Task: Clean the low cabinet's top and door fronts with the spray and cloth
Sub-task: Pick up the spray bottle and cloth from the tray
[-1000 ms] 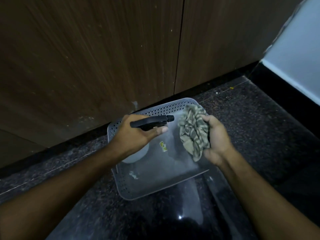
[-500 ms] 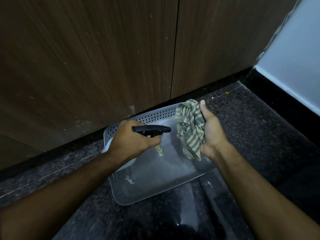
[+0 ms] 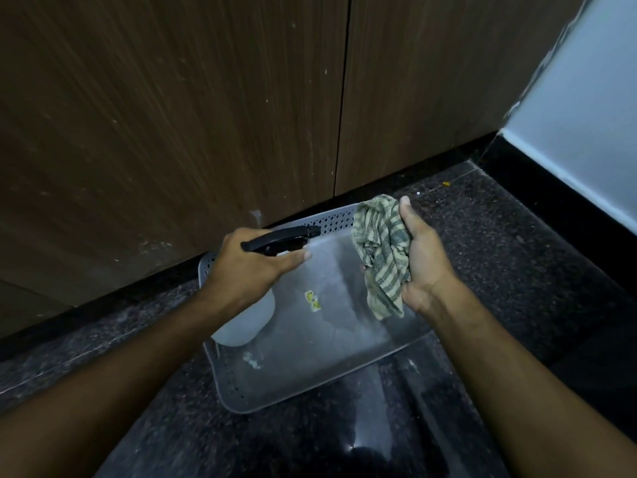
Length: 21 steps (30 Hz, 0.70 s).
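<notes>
A person crouches before a low wooden cabinet, both bare arms stretched forward over a dark speckled stone floor (image 3: pixel 499 257). The left hand (image 3: pixel 248 267) is wrapped around the neck of a spray bottle (image 3: pixel 279 240); its fingers curl around the black trigger head, with the forefinger lying along the underside. The nozzle points to the right, toward the cloth. The bottle's pale white body (image 3: pixel 246 322) hangs below the hand.

The right hand (image 3: pixel 425 260) grips a crumpled cloth (image 3: pixel 381 257), green and cream striped, with the thumb up along its right edge and the fingers hidden behind the fabric. One loose end of the cloth dangles downward.

Beneath both hands a grey plastic tray (image 3: pixel 303 381) with perforated sides lies flat on the floor, its far edge close against the black strip at the cabinet's foot. A small yellow sticker (image 3: pixel 312 300) shows on its base.

The two brown door fronts (image 3: pixel 172 108) fill the upper part of the scene, split by a thin dark vertical gap (image 3: pixel 343 98). Pale specks dot the wood. A light blue wall (image 3: pixel 586 108) stands at the far right.
</notes>
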Available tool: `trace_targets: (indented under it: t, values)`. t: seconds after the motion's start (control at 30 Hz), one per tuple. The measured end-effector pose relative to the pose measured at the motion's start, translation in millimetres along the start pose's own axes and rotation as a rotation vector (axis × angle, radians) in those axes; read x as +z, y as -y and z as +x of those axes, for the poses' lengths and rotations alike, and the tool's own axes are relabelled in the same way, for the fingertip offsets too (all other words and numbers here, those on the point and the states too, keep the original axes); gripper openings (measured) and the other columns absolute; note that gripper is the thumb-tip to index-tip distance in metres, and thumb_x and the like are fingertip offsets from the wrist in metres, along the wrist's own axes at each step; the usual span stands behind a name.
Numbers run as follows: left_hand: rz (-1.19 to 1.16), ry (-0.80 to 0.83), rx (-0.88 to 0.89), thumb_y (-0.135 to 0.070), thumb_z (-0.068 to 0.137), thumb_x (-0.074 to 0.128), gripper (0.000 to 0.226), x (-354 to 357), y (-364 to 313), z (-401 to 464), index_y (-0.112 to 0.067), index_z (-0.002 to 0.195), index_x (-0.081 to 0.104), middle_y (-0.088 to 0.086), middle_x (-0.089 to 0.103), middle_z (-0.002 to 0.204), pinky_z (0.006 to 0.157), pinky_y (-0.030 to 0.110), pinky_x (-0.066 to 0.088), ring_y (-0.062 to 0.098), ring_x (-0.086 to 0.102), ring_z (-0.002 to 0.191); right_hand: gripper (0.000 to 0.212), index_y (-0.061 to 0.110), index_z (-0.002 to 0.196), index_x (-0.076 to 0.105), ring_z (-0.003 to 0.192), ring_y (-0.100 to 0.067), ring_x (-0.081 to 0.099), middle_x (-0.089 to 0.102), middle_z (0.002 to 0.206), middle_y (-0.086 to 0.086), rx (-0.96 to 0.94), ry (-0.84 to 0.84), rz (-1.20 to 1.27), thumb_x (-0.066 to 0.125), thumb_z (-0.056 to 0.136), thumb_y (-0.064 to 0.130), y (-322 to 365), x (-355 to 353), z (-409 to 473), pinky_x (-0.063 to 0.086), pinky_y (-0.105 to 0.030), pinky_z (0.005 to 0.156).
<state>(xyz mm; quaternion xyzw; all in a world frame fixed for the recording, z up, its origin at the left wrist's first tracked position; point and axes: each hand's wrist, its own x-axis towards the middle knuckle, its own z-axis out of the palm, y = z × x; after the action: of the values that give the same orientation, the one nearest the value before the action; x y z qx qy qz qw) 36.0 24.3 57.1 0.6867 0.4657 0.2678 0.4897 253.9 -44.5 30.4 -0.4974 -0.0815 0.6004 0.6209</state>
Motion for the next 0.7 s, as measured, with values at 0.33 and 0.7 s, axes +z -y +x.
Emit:
trace_targets:
  t: [0.33, 0.7]
  values:
    - [0.075, -0.080, -0.078, -0.033, 0.072, 0.087, 0.021, 12.3, -8.9, 2.7, -0.019, 0.065, 0.074, -0.014, 0.061, 0.046, 0.045, 0.013, 0.038, -0.002, 0.053, 0.039, 0.064, 0.008, 0.114, 0.075, 0.096, -0.026, 0.071, 0.075, 0.112, -0.016, 0.010, -0.018, -0.060, 0.046, 0.098, 0.063, -1.0, 3.6, -2.7, 0.055, -0.039, 0.085]
    - [0.112, -0.024, -0.059, -0.032, 0.070, 0.089, 0.015, 17.0, -10.1, -8.0, -0.021, 0.068, 0.077, -0.005, 0.067, 0.054, 0.046, 0.018, 0.043, 0.006, 0.061, 0.048, 0.067, 0.010, 0.121, 0.072, 0.099, -0.026, 0.070, 0.075, 0.114, -0.015, -0.014, -0.063, -0.087, 0.048, 0.095, 0.066, 9.6, 4.4, -2.1, 0.055, -0.038, 0.083]
